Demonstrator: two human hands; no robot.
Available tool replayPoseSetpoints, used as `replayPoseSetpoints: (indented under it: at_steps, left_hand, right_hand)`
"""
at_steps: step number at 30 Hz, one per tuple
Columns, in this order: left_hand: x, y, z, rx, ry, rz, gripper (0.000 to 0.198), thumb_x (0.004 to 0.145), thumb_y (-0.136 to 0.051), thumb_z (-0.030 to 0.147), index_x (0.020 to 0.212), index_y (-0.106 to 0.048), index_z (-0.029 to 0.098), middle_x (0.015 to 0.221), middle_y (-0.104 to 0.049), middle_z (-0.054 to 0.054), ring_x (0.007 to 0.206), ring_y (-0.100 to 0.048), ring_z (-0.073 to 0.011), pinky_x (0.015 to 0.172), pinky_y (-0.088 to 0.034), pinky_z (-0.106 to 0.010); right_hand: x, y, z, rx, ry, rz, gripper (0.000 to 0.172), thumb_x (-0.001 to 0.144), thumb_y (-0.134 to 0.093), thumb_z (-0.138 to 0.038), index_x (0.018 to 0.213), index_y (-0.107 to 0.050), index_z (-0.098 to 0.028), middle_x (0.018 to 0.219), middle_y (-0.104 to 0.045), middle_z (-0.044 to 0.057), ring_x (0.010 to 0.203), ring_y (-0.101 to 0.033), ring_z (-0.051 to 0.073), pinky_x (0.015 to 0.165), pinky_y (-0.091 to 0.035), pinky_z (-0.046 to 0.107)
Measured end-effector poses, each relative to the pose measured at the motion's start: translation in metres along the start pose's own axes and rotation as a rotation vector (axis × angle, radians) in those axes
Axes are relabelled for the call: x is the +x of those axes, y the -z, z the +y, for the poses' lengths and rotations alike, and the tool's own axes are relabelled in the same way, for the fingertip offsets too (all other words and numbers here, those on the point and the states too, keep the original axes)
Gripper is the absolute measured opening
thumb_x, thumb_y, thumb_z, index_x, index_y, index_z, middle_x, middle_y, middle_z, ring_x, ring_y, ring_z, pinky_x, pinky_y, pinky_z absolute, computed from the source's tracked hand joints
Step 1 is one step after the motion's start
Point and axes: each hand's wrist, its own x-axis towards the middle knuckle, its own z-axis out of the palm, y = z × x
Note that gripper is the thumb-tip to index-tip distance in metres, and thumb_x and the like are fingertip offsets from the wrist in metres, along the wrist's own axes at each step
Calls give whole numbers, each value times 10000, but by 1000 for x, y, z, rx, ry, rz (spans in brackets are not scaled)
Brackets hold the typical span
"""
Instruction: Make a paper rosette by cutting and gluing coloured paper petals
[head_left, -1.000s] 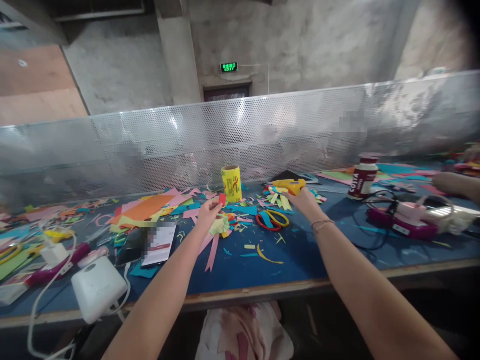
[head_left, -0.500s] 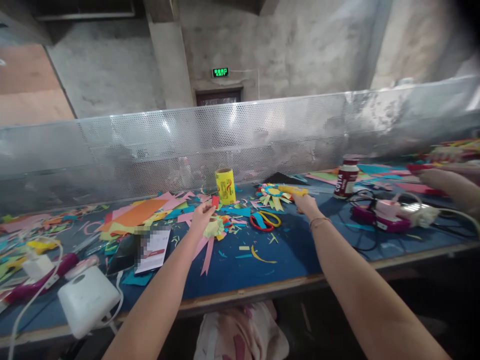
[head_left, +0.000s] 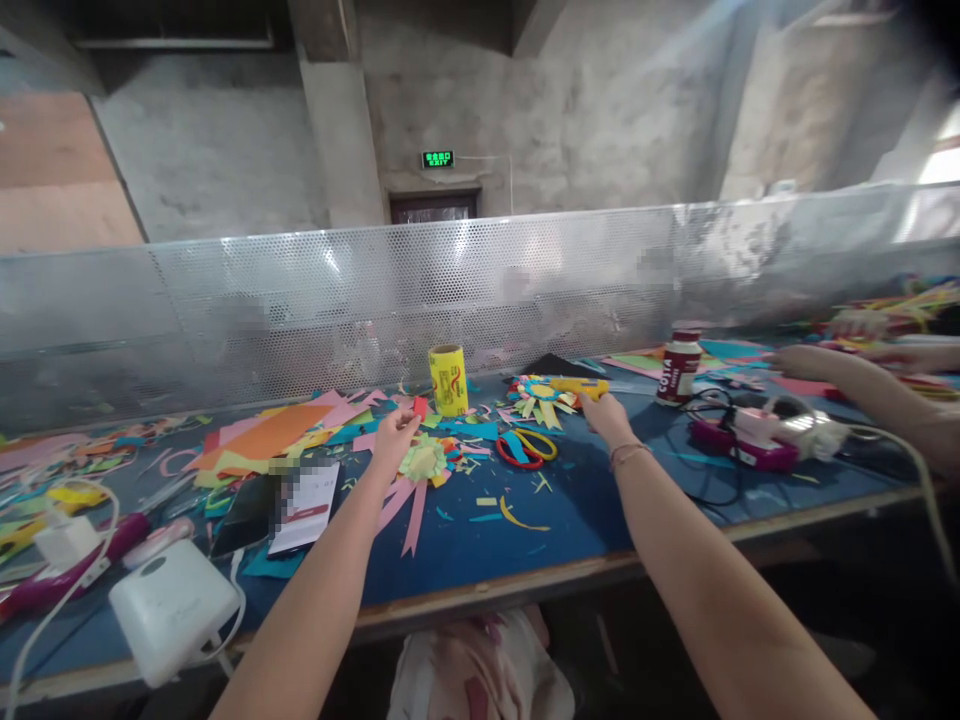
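A small red piece of paper [head_left: 419,406] is pinched in the fingertips of my left hand [head_left: 394,438]. Just right of that hand, a pale green and yellow paper rosette [head_left: 424,457] lies on the table with pink paper tails [head_left: 415,515]. My right hand [head_left: 606,414] is closed around a yellow glue gun [head_left: 581,386], its nose pointing left. Below and beside the gun lies a second rosette [head_left: 541,391] in blue and yellow. Scissors [head_left: 529,448] with red and yellow handles rest between my hands.
A yellow tape roll [head_left: 448,381] stands upright behind my left hand. Coloured paper sheets [head_left: 262,435] and a phone [head_left: 306,508] lie left. A Costa bottle [head_left: 679,367], cables and a purple power strip [head_left: 742,445] are right. Another person's arm [head_left: 832,370] reaches in.
The view has shifted slightly. My left hand has drawn a little left with the red paper, uncovering more of the pale rosette. The glue gun remains in my right hand.
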Motion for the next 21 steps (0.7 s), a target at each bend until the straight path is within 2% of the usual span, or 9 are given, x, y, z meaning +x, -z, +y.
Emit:
replayPoseSetpoints:
  at_steps: [3, 10, 21]
  left_hand:
    - [4, 3, -6, 24, -28, 2, 257, 695, -639, 406, 763, -577, 166, 717, -607, -29, 610, -598, -137, 557, -498, -255]
    - [13, 8, -19, 92, -26, 55, 201, 723, -595, 361, 758, -576, 163, 690, -616, -30, 580, -597, -139, 590, -504, -278]
    - [15, 8, -21, 20, -38, 100, 176, 681, -619, 318, 736, -575, 156, 717, -600, -30, 590, -584, -128, 552, -510, -259]
  right_hand:
    - [-4, 4, -8, 113, -169, -89, 370, 832, -428, -421, 865, -587, -88, 586, -593, 98, 465, -549, 183, 509, -437, 297]
    - [-7, 1, -15, 77, -151, -155, 348, 843, -452, -411, 833, -581, -88, 544, -549, 62, 442, -505, 150, 489, -403, 262]
    - [-8, -4, -22, 70, -110, -192, 363, 847, -465, -407, 919, -576, -69, 697, -613, 110, 487, -531, 147, 481, -387, 252]
